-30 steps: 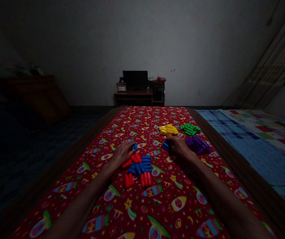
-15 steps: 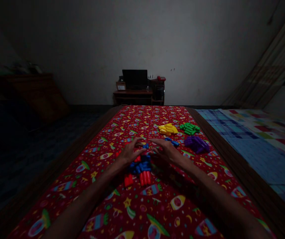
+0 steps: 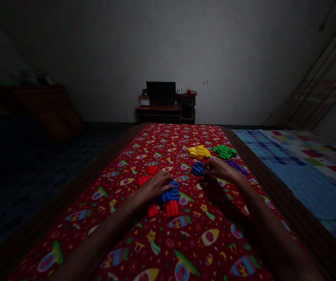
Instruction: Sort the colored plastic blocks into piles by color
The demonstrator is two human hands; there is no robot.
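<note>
My left hand (image 3: 155,186) lies with its fingers flat across a mixed heap of blue and red plastic pieces (image 3: 170,195) on the red patterned cloth (image 3: 185,242). A few loose red pieces (image 3: 147,175) sit just beyond its knuckles. My right hand (image 3: 219,168) reaches to a small pile of blue pieces (image 3: 197,168), fingertips pinched together on a blue piece at its edge. Part of the purple pile (image 3: 240,168) is hidden behind that hand. Farther back lie a yellow pile (image 3: 199,151) and a green pile (image 3: 224,151).
A wooden border (image 3: 256,164) frames the cloth. A checked blue mattress (image 3: 291,168) lies to the right. A low desk with a dark monitor (image 3: 161,93) stands at the far wall. A brown cushion (image 3: 53,113) leans at the dark left.
My right hand has gone from the mixed heap back right to the small blue pile. My left hand slid down onto the heap, and red pieces now lie to its left.
</note>
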